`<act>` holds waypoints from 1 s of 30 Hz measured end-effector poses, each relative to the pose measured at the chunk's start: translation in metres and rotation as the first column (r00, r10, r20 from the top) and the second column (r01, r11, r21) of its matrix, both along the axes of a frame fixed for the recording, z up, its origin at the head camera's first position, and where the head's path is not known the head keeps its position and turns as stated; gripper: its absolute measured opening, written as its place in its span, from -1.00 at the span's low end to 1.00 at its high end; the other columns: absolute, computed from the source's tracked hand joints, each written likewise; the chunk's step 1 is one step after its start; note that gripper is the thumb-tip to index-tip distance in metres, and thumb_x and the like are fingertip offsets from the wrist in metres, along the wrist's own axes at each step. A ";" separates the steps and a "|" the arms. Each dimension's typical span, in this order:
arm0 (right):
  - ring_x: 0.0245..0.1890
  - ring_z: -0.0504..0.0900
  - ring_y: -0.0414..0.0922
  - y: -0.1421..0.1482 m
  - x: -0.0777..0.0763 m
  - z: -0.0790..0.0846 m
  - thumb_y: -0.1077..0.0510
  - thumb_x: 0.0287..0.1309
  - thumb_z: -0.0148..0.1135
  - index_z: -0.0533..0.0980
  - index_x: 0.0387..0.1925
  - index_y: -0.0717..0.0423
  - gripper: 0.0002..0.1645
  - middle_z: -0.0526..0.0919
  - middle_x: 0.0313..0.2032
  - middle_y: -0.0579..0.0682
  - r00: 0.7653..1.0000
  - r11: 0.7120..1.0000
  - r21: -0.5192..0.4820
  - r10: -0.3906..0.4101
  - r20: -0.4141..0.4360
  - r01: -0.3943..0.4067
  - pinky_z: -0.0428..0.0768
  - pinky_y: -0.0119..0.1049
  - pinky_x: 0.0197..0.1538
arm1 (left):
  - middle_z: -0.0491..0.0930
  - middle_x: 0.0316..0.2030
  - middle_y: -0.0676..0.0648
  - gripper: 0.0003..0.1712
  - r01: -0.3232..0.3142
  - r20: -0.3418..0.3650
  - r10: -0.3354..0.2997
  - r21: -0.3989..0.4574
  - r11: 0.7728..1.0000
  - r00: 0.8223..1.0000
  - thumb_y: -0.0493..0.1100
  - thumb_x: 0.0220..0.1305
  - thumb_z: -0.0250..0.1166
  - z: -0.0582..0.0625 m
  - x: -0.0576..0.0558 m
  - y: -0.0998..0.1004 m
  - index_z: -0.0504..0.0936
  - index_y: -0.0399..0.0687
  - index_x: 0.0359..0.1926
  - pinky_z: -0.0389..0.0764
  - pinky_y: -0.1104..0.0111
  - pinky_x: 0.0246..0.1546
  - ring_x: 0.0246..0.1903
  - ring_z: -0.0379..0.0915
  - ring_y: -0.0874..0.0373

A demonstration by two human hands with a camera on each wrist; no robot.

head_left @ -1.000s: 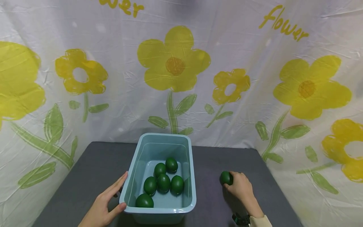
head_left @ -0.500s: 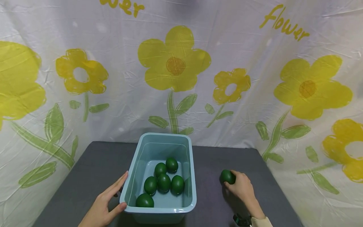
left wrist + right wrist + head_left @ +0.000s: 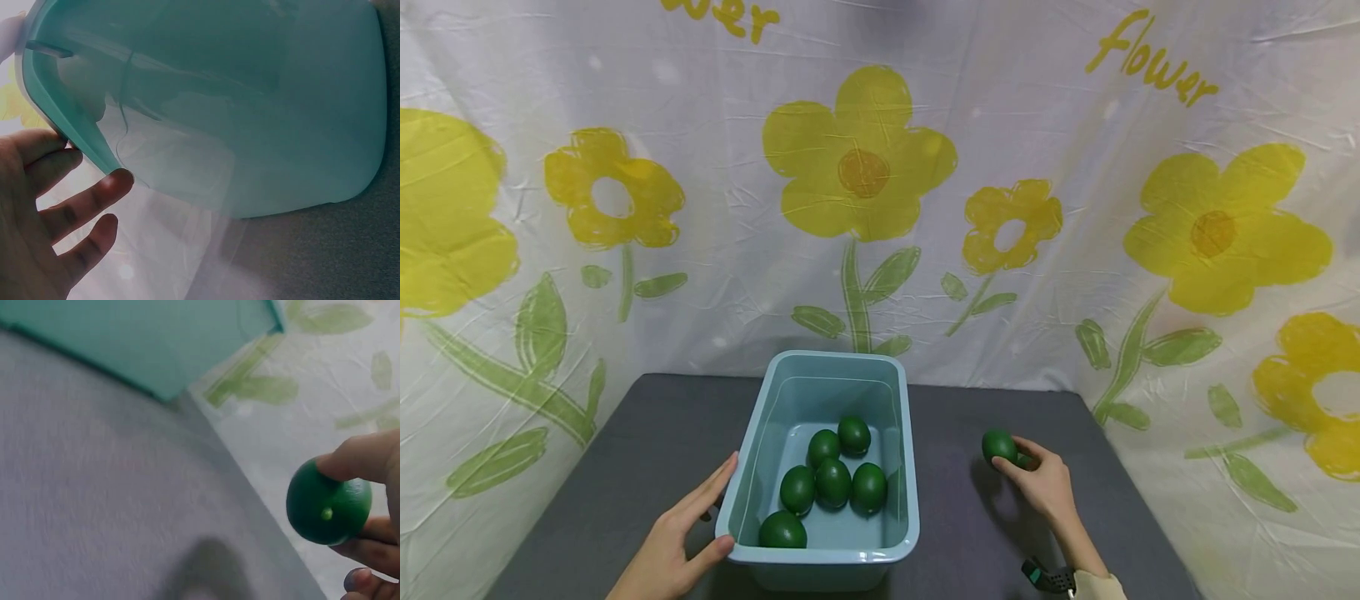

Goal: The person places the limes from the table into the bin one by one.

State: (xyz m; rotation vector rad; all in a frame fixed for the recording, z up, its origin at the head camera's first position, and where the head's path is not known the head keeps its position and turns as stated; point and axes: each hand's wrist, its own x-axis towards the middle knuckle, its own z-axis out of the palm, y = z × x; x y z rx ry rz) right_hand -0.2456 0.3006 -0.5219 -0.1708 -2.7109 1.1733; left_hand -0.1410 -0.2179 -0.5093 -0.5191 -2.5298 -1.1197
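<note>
My right hand [image 3: 1037,483] pinches a smooth, dark green, egg-shaped fruit [image 3: 998,447] a little above the table, right of the bin. In the right wrist view, this fruit [image 3: 328,503] shows a small pale nub; the thumb lies on top and fingers are below. A light blue plastic bin [image 3: 908,467] stands at the middle, with several like green fruits [image 3: 832,483] inside on its floor. Against the bin's left side and near-left corner rests my left hand [image 3: 673,533], its fingers fairly straight. The left wrist view has those fingers [image 3: 94,203] touching beneath the bin's rim [image 3: 81,134].
Dark grey cloth covers the table [image 3: 947,533]. At its back and sides hangs a white curtain [image 3: 715,275] printed with yellow flowers. A dark watch band [image 3: 1048,577] circles the right wrist, below a pale sleeve [image 3: 1097,586].
The right hand has raised the green fruit off the table and shifted slightly away from me; its shadow now lies apart. Left hand and bin have stayed still.
</note>
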 end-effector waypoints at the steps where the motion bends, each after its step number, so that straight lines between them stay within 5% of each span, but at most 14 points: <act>1: 0.04 0.73 0.13 -0.001 0.001 0.001 -0.15 0.25 0.52 0.55 0.39 0.16 -0.20 0.69 0.24 0.25 1.000 0.999 -0.036 -0.010 0.010 0.010 0.67 -0.06 -0.02 | 0.26 0.58 0.17 -0.07 0.000 0.006 0.000 0.001 1.000 1.000 -0.12 0.36 0.43 0.000 0.000 0.000 0.24 0.19 0.67 0.67 0.31 -0.22 0.15 0.48 0.40; 6: 0.03 0.64 -0.07 -0.007 0.003 0.005 -0.20 0.31 0.47 0.51 0.45 0.09 -0.18 0.64 0.30 0.19 0.997 0.978 -0.200 -0.045 0.057 0.056 0.58 -0.26 -0.01 | 0.25 0.58 0.17 -0.06 0.006 0.003 -0.006 0.004 1.000 1.000 -0.13 0.36 0.43 0.000 0.000 0.000 0.23 0.18 0.67 0.67 0.32 -0.23 0.15 0.48 0.40; 12: 0.07 0.53 -0.27 -0.012 0.002 0.014 -0.26 0.32 0.44 0.42 0.53 0.03 -0.11 0.54 0.40 0.17 0.994 0.915 -0.391 -0.067 0.084 0.094 0.58 -0.28 0.00 | 0.24 0.57 0.21 -0.07 0.007 0.004 -0.007 0.007 1.000 1.000 -0.13 0.36 0.43 0.001 0.000 0.000 0.24 0.18 0.66 0.65 0.37 -0.24 0.14 0.48 0.41; 18: 0.15 0.47 -0.31 -0.020 0.000 0.024 -0.24 0.35 0.42 0.38 0.56 0.00 -0.11 0.48 0.45 0.13 0.992 0.863 -0.489 -0.098 0.076 0.123 0.57 -0.30 0.07 | 0.25 0.57 0.19 -0.07 0.014 -0.004 -0.014 0.009 1.000 1.000 -0.14 0.36 0.43 0.001 0.000 0.000 0.24 0.17 0.66 0.65 0.37 -0.22 0.14 0.47 0.43; 22: 0.14 0.46 -0.37 -0.026 -0.001 0.031 -0.21 0.37 0.41 0.37 0.57 0.00 -0.12 0.45 0.48 0.13 0.993 0.848 -0.517 -0.099 0.060 0.116 0.52 -0.15 0.19 | 0.27 0.58 0.16 -0.06 0.022 -0.022 -0.022 0.010 1.000 1.000 -0.15 0.35 0.44 0.001 -0.001 -0.001 0.25 0.15 0.66 0.66 0.37 -0.18 0.20 0.43 0.48; 30: -0.05 0.55 -0.40 -0.036 0.000 0.038 -0.06 0.36 0.47 0.46 0.51 -0.04 -0.23 0.66 0.10 -0.38 0.995 0.833 -0.547 -0.096 0.006 0.084 0.53 -0.32 -0.02 | 0.24 0.59 0.17 -0.06 0.033 -0.023 -0.033 0.006 0.999 0.999 -0.15 0.36 0.43 0.000 -0.001 -0.002 0.23 0.15 0.67 0.66 0.35 -0.21 0.18 0.45 0.47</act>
